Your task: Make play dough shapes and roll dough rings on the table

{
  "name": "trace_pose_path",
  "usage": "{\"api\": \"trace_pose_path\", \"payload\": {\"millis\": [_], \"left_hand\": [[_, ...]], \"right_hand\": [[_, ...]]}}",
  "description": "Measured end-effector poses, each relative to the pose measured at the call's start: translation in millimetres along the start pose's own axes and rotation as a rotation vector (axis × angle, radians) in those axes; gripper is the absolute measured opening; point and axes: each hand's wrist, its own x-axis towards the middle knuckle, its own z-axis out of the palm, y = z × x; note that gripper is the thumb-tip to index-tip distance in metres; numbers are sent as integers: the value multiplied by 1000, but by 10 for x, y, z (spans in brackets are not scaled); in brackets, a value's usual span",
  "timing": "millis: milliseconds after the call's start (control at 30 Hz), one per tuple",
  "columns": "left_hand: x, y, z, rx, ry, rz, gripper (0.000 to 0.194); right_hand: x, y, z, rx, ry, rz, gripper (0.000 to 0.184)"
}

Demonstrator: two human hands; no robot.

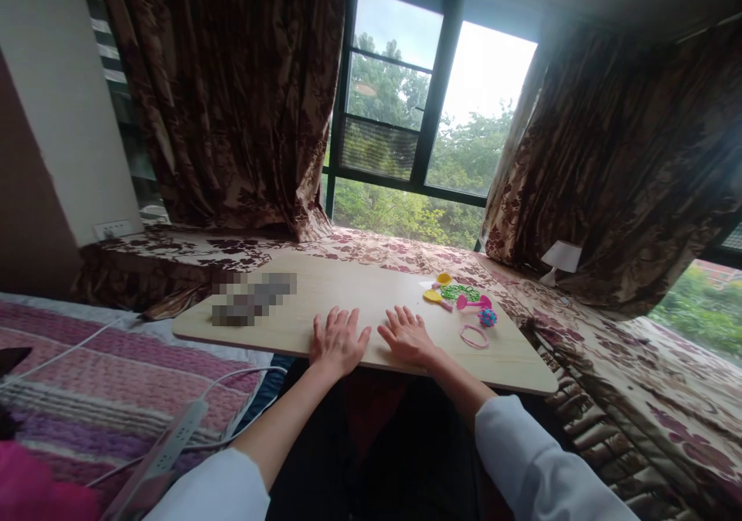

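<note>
Both of my hands lie palm down near the front edge of a pale wooden table (348,289). My left hand (338,341) has its fingers spread and holds nothing. Flat beside it, apart, rests my right hand (406,335), its fingers stretched out and also holding nothing. Right of my right hand is a group of small toys: a yellow spoon-shaped piece (432,296), another yellow piece (444,279), a green openwork ring (461,293), a pink dumbbell-shaped toy (474,303), a blue and pink knobbly ball (488,317) and a pink ring (474,336).
A pixelated, unreadable object (252,298) lies at the table's left. A power strip (174,447) with white cables sits on the striped quilt (133,382) at left. Behind the table are a flower-patterned window seat (399,250), heavy curtains (232,103) and a small white lamp (561,258).
</note>
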Motion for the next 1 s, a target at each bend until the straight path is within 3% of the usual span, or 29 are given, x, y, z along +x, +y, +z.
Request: {"api": "trace_pose_path", "payload": {"millis": [100, 200, 467, 567, 667, 867, 1000], "left_hand": [[-3, 13, -17, 0, -5, -10, 50], [-5, 21, -29, 5, -2, -13, 49], [-2, 5, -15, -6, 7, 1, 50], [-5, 6, -19, -17, 4, -10, 49], [-11, 11, -34, -24, 8, -16, 50], [-13, 23, -51, -7, -6, -16, 48], [-7, 33, -42, 1, -9, -7, 48]], "right_hand": [[-328, -47, 59, -18, 26, -203, 66], [-416, -50, 60, -13, 37, -269, 65], [363, 89, -100, 13, -49, 39, 66], [441, 104, -100, 16, -36, 75, 68], [240, 29, -50, 9, -50, 12, 69], [-338, -117, 49, -18, 7, -277, 68], [-212, -94, -2, -7, -25, -178, 64]]}}
